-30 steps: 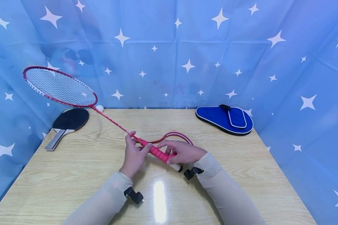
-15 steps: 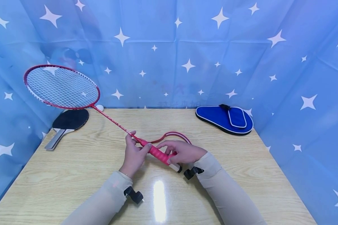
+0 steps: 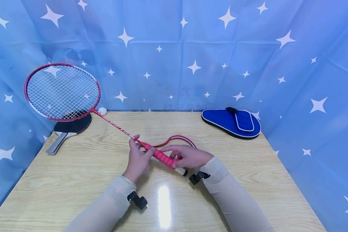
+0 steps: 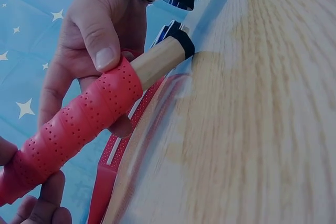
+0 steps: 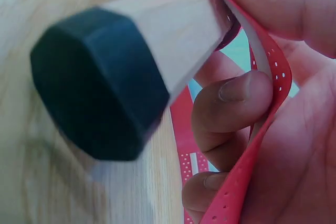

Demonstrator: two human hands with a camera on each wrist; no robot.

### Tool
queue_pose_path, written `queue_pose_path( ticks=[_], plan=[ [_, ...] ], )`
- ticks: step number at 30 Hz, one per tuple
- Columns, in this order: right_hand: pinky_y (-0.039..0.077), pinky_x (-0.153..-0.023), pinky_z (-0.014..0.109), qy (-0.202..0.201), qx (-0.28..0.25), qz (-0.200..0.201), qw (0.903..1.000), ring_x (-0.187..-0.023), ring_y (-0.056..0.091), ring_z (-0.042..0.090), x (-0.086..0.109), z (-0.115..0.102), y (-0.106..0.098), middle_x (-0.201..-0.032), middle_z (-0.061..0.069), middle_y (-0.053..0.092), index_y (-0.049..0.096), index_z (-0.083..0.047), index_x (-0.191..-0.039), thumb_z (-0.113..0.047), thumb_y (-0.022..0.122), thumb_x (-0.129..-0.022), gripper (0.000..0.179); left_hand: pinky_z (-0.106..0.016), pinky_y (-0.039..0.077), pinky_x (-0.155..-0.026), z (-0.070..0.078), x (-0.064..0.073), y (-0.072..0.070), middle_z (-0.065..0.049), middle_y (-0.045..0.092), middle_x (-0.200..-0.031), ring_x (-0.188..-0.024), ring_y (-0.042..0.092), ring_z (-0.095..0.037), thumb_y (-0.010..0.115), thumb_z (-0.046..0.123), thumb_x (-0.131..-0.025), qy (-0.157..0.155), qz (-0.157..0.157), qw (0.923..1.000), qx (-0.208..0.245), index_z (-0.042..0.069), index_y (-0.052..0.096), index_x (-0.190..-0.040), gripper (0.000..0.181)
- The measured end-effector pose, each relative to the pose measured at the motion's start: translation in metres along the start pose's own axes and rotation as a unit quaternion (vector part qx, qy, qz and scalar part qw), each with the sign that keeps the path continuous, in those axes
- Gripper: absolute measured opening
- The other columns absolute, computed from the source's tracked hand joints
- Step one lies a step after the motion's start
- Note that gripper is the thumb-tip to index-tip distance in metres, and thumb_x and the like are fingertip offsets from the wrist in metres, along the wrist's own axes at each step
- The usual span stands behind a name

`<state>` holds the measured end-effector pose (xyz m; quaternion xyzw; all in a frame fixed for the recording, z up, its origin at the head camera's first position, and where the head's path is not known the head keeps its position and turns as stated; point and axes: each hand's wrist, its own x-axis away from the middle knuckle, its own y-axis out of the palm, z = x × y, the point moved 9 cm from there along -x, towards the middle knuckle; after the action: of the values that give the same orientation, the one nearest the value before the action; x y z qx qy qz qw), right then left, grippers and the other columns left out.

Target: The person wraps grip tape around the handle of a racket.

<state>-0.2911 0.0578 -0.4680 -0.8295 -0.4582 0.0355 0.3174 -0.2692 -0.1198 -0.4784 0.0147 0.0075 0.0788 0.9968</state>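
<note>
A red-and-white badminton racket [image 3: 112, 123] slants across the head view, its strung head up at the left. My left hand [image 3: 137, 162] holds it where shaft and handle meet. Red perforated grip tape [image 4: 79, 116] is coiled round the upper handle. Below the coils, bare pale wood [image 4: 157, 64] shows, ending in a black butt cap [image 5: 100, 82]. My right hand [image 3: 192, 157] pinches the tape at the edge of the coils, thumb on top, and the strip runs through its curled fingers in the right wrist view. A loose loop of tape [image 3: 179, 136] lies behind that hand.
A black table tennis bat [image 3: 85, 124], perhaps with another under it, lies at the table's left, partly behind the racket head. A white ball [image 3: 102, 111] sits at the back edge. A blue bat case [image 3: 220, 120] lies back right. Blue star-patterned cloth [image 3: 168, 64] surrounds the table [image 3: 75, 180].
The racket has rolled about its length, so its strings face the camera more fully and the head's lower rim now overlaps the bat. Both hands stay nearly where they were.
</note>
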Motion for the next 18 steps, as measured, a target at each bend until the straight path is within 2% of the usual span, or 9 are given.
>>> queue_pose_path(
  ticks=[5,13,18],
  plan=[
    [0.058,-0.079,0.038,0.001,0.002,0.001,1.0,-0.097,0.068,0.02,-0.0004,0.0003,-0.0001,-0.115,-0.007,0.072,0.049,-0.045,-0.153,-0.013,0.08,-0.094,0.074,-0.034,0.058,-0.079,0.0009,-0.0008,0.0,-0.028,0.054,-0.131,-0.085,0.069,-0.025,0.07,0.001,-0.095,0.002,0.004,1.0,-0.001,0.014,0.019,-0.156,0.08],
    [0.059,-0.074,0.037,0.008,0.027,0.014,0.9995,-0.091,0.065,0.022,-0.0008,0.001,-0.0029,-0.115,-0.005,0.068,0.05,-0.04,-0.153,-0.015,0.083,-0.092,0.074,-0.032,0.058,-0.074,-0.0007,-0.0014,0.0002,-0.022,0.054,-0.123,-0.08,0.071,-0.023,0.069,0.005,-0.099,0.008,0.003,1.0,-0.002,0.013,0.02,-0.156,0.075],
    [0.059,-0.077,0.037,0.004,0.012,0.006,0.9999,-0.096,0.066,0.022,0.0003,0.0002,-0.0023,-0.116,-0.005,0.069,0.048,-0.043,-0.154,-0.014,0.081,-0.093,0.074,-0.026,0.053,-0.068,0.0004,-0.0015,0.0002,-0.022,0.055,-0.12,-0.077,0.069,-0.022,0.068,0.003,-0.098,0.012,0.004,0.9999,-0.001,0.013,0.021,-0.155,0.074]
  ],
)
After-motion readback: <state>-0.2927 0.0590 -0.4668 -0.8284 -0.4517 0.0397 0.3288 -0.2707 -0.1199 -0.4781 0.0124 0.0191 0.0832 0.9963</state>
